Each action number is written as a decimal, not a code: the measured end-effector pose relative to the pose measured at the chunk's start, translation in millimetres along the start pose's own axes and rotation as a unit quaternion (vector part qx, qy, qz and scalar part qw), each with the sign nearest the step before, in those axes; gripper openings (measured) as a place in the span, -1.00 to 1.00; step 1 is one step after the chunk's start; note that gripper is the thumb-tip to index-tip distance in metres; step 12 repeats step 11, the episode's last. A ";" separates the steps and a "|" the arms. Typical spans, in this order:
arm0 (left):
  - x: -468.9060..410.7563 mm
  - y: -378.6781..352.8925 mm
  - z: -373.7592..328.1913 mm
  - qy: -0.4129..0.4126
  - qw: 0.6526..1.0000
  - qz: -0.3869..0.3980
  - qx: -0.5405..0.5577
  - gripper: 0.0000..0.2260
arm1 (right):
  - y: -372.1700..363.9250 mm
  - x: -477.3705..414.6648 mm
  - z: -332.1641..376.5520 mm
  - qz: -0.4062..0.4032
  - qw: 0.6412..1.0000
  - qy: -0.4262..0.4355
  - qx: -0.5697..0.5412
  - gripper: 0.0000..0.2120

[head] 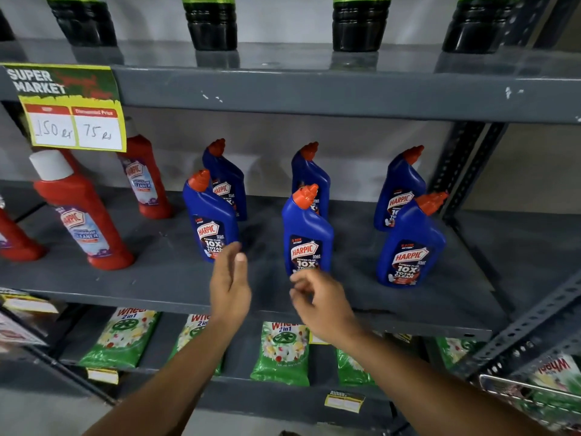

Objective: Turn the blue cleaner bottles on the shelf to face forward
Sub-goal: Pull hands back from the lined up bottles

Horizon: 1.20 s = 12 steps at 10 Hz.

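Note:
Several blue Harpic cleaner bottles with orange caps stand on the grey middle shelf [157,278] in two rows, labels toward me. Front row: a left bottle [209,215], a middle bottle [306,231] and a right bottle [412,243]. Behind them stand three more [228,180], [309,171], [399,190]. My left hand [231,287] is open, its fingertips just at the lower right of the front left bottle. My right hand [320,303] hovers just below the front middle bottle with fingers loosely curled and apart, holding nothing.
Red Harpic bathroom cleaner bottles [81,212] stand on the shelf's left part. A yellow price sign [72,111] hangs from the upper shelf, which carries dark bottles [212,26]. Green detergent packs [279,354] lie on the lower shelf. A perforated steel upright [465,171] stands at right.

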<state>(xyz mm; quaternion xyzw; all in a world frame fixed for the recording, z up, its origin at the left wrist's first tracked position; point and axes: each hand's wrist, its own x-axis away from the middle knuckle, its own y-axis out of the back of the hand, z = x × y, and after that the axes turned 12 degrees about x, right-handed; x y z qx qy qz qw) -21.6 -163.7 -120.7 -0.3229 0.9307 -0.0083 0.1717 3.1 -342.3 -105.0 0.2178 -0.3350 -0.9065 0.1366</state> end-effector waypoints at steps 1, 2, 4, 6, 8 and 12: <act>-13.8 28.4 1.8 0.001 0.999 -0.051 0.003 -0.59 | -18.9 -5.8 10.7 0.097 0.995 0.007 0.006 -0.70; -52.0 61.8 -1.8 0.095 0.989 -0.112 -0.026 -0.45 | -47.0 -38.5 33.0 0.127 0.991 -0.027 0.026 -0.50; -104.8 82.2 -7.8 0.221 0.974 -0.018 0.049 -0.39 | -91.6 -102.4 71.1 0.139 0.980 -0.133 -0.042 -0.24; -104.4 89.8 -9.2 0.233 0.966 0.104 0.033 -0.50 | -118.5 -105.7 77.3 0.090 0.980 -0.157 -0.079 -0.35; -99.8 119.6 -0.3 0.235 0.964 0.114 0.041 -0.54 | -135.4 -83.8 87.7 0.042 0.982 -0.171 -0.070 -0.35; -84.9 130.4 -9.6 0.216 0.963 0.148 0.064 -0.63 | -132.8 -68.3 106.9 0.015 0.984 -0.174 -0.013 -0.20</act>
